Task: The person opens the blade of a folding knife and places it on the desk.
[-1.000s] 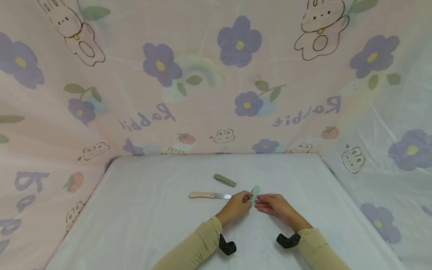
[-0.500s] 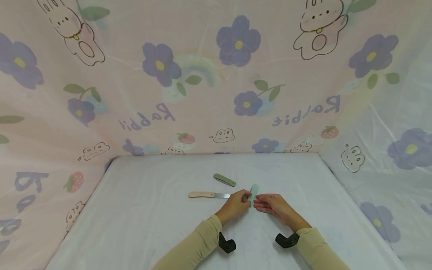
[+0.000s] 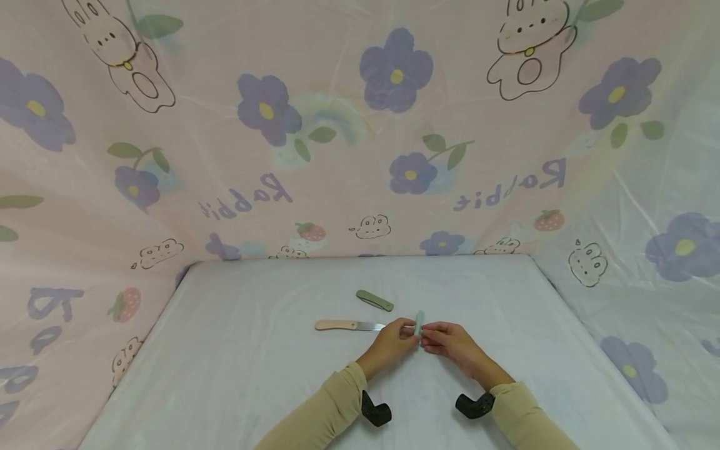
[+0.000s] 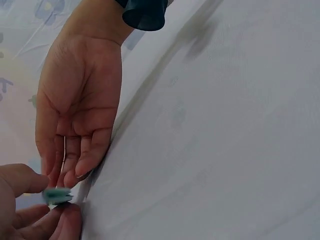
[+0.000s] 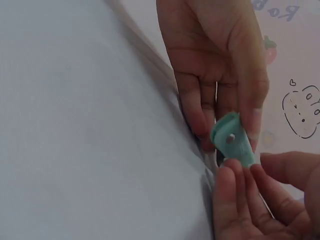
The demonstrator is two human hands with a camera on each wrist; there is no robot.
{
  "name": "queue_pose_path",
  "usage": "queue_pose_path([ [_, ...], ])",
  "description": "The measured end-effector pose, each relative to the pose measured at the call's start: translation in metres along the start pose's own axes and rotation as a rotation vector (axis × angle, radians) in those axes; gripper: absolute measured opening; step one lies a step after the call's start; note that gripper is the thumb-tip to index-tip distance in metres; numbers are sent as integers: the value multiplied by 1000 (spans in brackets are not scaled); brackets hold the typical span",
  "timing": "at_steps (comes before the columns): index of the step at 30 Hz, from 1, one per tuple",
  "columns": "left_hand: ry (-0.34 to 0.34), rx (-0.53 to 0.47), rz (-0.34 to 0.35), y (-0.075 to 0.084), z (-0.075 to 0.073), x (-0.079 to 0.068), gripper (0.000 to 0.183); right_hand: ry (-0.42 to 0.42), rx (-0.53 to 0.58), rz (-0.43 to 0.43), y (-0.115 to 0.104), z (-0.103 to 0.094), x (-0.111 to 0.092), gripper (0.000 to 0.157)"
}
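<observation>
A mint-green folding knife (image 3: 419, 324) stands nearly upright between my hands; its pivot end shows a small round rivet in the right wrist view. My left hand (image 3: 389, 344) pinches it between thumb and fingers from the left. From the right, the thumb and fingertips of my right hand (image 3: 457, 345) close on the knife's side. Whether its blade is out cannot be told. Just left of my left hand lies an unfolded knife (image 3: 336, 325) with a beige handle, its blade tip hidden behind that hand. Beyond it rests a folded olive-green folding knife (image 3: 374, 300).
A white cloth covers the table (image 3: 236, 375). Pale curtains (image 3: 337, 156) printed with flowers and rabbits rise at the back and both sides. A black camera mount sits at each wrist.
The mint-green knife has shifted slightly left and turned edge-on, more upright. My right fingers have moved left onto it. The other two knives have stayed in place.
</observation>
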State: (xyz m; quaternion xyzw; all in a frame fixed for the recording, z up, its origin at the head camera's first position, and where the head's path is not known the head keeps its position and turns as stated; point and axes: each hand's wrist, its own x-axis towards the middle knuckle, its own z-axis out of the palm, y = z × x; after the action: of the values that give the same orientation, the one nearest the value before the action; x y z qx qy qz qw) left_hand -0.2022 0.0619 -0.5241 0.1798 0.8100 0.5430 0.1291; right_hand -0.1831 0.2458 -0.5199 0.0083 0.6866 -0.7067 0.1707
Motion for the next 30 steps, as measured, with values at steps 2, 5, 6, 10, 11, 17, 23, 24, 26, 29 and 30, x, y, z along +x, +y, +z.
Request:
queue_pose_path([
  [2,-1,-36,3,-1,0,-1,36,8,-1,-10,1,3,1,38],
  [5,-8,-112,3,-4,0,-2,36,15,7,-31,2,7,2,38],
  [6,-9,-147,0,-4,0,-3,35,23,9,-39,2,8,3,38],
  [10,-5,-299,-20,-5,-2,-5,28,95,22,-70,3,10,4,37],
  [11,-1,-343,-25,-5,-3,-6,27,122,31,-76,3,10,4,36],
  [17,1,-449,-52,-4,-12,-11,28,239,68,-80,2,13,7,31],
  [23,-29,-442,-67,-5,-18,-18,31,257,78,-46,-2,17,6,39],
  [24,-35,-445,-68,-4,-19,-19,31,257,80,-42,-3,17,6,40],
  [26,-46,-464,-67,-3,-21,-22,31,259,84,-36,-3,18,7,41],
  [29,-55,-495,-55,-1,-24,-25,32,259,82,-16,-2,20,7,41],
  [30,-57,-506,-61,0,-25,-26,32,255,83,-8,-1,21,7,40],
])
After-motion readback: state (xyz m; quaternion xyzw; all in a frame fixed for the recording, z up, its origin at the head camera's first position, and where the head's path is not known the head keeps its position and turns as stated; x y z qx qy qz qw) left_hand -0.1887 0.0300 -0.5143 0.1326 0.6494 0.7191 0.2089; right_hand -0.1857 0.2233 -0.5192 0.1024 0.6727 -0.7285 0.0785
